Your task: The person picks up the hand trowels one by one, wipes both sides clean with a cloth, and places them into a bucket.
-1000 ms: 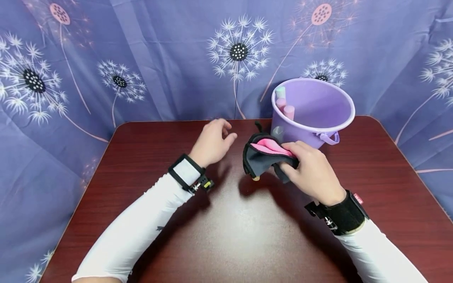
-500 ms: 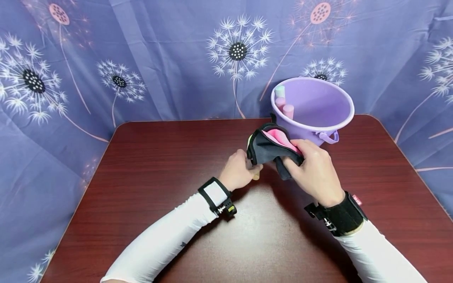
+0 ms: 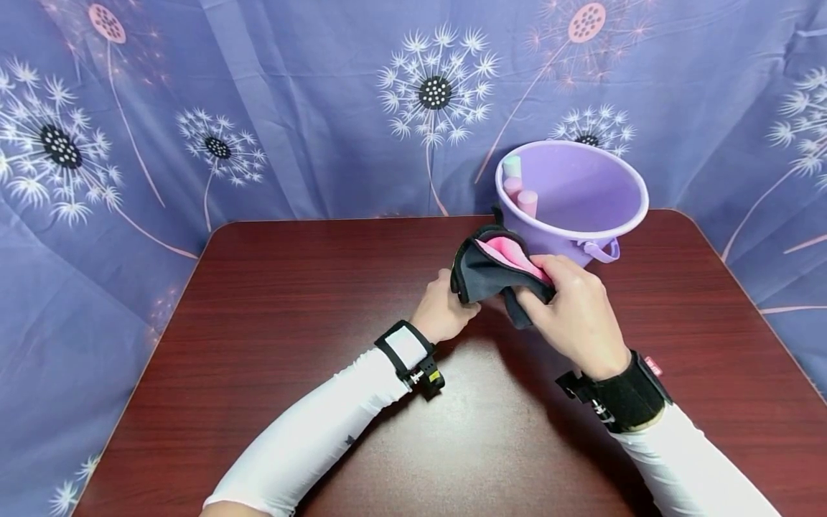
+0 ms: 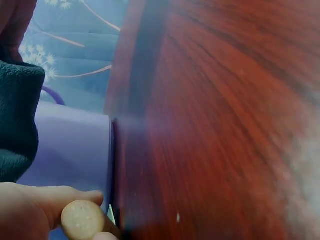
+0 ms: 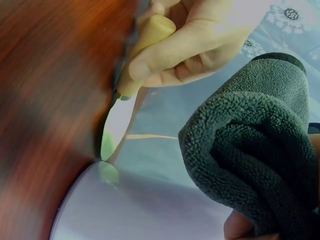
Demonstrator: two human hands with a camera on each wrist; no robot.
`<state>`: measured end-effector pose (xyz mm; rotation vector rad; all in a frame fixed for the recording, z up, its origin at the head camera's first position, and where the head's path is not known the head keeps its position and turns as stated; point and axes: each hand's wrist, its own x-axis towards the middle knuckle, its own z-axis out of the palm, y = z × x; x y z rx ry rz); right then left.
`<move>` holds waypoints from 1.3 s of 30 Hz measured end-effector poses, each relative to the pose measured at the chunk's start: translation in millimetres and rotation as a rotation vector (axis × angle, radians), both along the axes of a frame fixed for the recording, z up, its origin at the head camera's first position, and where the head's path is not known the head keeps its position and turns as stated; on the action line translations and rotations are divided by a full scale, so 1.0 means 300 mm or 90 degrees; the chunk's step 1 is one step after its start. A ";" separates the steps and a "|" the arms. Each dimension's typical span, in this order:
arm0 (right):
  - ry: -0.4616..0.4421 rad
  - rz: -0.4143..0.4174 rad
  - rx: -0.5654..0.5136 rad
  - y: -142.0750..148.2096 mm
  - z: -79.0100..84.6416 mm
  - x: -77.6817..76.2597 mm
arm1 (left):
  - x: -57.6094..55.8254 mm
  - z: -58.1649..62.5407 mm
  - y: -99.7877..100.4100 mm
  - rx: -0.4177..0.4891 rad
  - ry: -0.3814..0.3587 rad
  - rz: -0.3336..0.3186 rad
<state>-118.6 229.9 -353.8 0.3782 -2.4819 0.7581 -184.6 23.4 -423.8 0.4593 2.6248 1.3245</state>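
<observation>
A folded microfibre cloth (image 3: 483, 278), dark grey with a pink side and black edging, is held between the thumb and fingers of my right hand (image 3: 575, 309). Beside its left edge, my left hand (image 3: 442, 310) grips a wooden-handled tool (image 5: 147, 45) with a flat, rounded, pale green-white blade (image 5: 117, 127). The cloth hides this tool in the head view. In the left wrist view, the round end of the wooden handle (image 4: 81, 220) shows between thumb and fingers. The right wrist view has the blade tip near the bucket; whether they touch, I cannot tell.
A purple bucket (image 3: 575, 190) stands at the back right of the dark red wooden table (image 3: 291, 280), just behind the cloth. Pastel cylinders (image 3: 527, 204) lean inside its left rim. A blue-violet dandelion curtain (image 3: 323, 108) hangs behind the table.
My left hand has come right and down from the table's back, and now grips the wooden-handled tool by the cloth. The right hand and cloth have shifted slightly right.
</observation>
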 end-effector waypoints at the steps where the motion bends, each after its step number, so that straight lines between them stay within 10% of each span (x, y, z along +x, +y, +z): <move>1: 0.001 0.001 0.000 0.000 0.001 0.001 | -0.001 0.000 -0.006 -0.003 -0.003 0.003; 9: 0.020 0.012 -0.006 -0.002 0.007 0.008 | 0.020 0.051 -0.069 0.003 -0.032 0.051; 18: 0.041 0.032 -0.009 -0.011 0.005 0.009 | 0.063 0.125 -0.189 0.144 -0.073 0.059; 39: 0.066 0.148 0.008 -0.099 0.030 0.005 | 0.229 0.201 -0.358 0.379 -0.216 -0.042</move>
